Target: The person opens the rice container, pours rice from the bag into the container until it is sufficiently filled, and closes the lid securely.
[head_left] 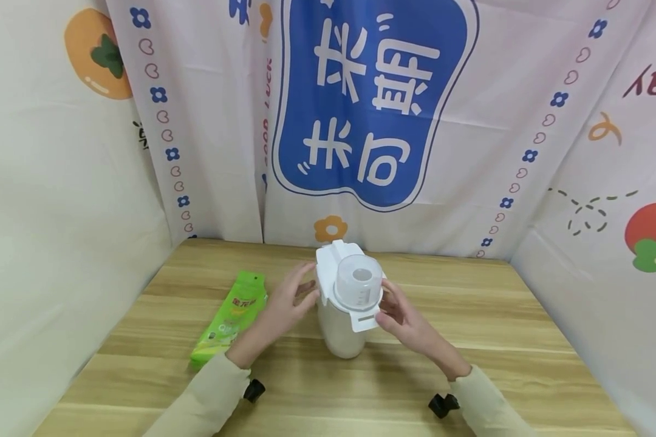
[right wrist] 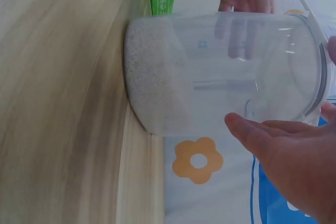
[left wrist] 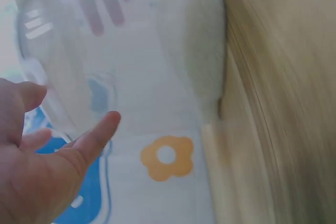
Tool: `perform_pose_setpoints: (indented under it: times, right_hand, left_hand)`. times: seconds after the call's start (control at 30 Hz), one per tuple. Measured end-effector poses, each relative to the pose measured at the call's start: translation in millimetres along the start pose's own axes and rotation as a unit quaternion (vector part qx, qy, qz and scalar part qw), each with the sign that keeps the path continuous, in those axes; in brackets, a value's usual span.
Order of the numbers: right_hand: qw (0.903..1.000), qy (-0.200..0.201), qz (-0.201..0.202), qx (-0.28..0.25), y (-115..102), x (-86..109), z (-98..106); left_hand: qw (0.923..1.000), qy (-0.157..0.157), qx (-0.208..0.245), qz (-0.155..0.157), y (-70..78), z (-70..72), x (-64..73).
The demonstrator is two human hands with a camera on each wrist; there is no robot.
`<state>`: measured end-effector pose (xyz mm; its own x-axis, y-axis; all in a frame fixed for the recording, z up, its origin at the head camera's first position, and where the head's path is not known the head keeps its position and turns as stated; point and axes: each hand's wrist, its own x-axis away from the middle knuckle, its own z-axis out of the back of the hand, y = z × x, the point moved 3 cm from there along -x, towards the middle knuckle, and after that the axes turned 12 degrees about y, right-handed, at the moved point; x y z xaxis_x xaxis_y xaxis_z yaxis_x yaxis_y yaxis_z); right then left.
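Observation:
A clear rice storage container point(right wrist: 220, 77) stands upright on the wooden table, with pale rice-like grains in its lower part. On top sits its white lid point(head_left: 328, 267), and a translucent measuring cup point(head_left: 359, 282) is upside down on the lid. My left hand point(head_left: 287, 300) is at the container's left side, fingertips close to the lid's edge; the left wrist view shows the fingers spread. To the right, my right hand point(head_left: 410, 321) has its thumb by the lid's slotted tab and its index finger beside the cup. Its lower fingers extend along the container wall.
A green packet point(head_left: 232, 318) lies on the wooden table point(head_left: 470, 321) to the left of the container. Printed cloth point(head_left: 218, 152) hangs close behind the table and along both sides.

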<state>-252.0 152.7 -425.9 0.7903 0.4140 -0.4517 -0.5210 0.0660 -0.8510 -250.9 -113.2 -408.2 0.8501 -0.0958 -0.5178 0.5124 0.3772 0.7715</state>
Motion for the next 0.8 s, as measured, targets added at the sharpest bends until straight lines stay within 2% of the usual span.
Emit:
perform_pose_setpoints:
  times: [0.2,0.33,0.57,0.8]
  right_hand:
    - [0.9998,0.012,0.006,0.016,-1,-1.4,1]
    - [0.9996,0.014,0.014,0.018,-2,-1.0,0]
    - [0.9993,0.030,0.006,0.023,-3,0.8,-3]
    - [0.9983,0.046,-0.001,0.036,-6,0.8,-8]
  left_hand:
    - [0.9962,-0.070,-0.033,0.040,23.4,-6.5,20.3]
    - [0.9938,-0.094,-0.049,0.031,32.8,-17.7,26.6]
    - [0.9920,-0.093,-0.061,0.060,35.4,-32.8,27.6]
    - [0.9930,-0.081,-0.060,0.060,29.0,-37.5,21.6]
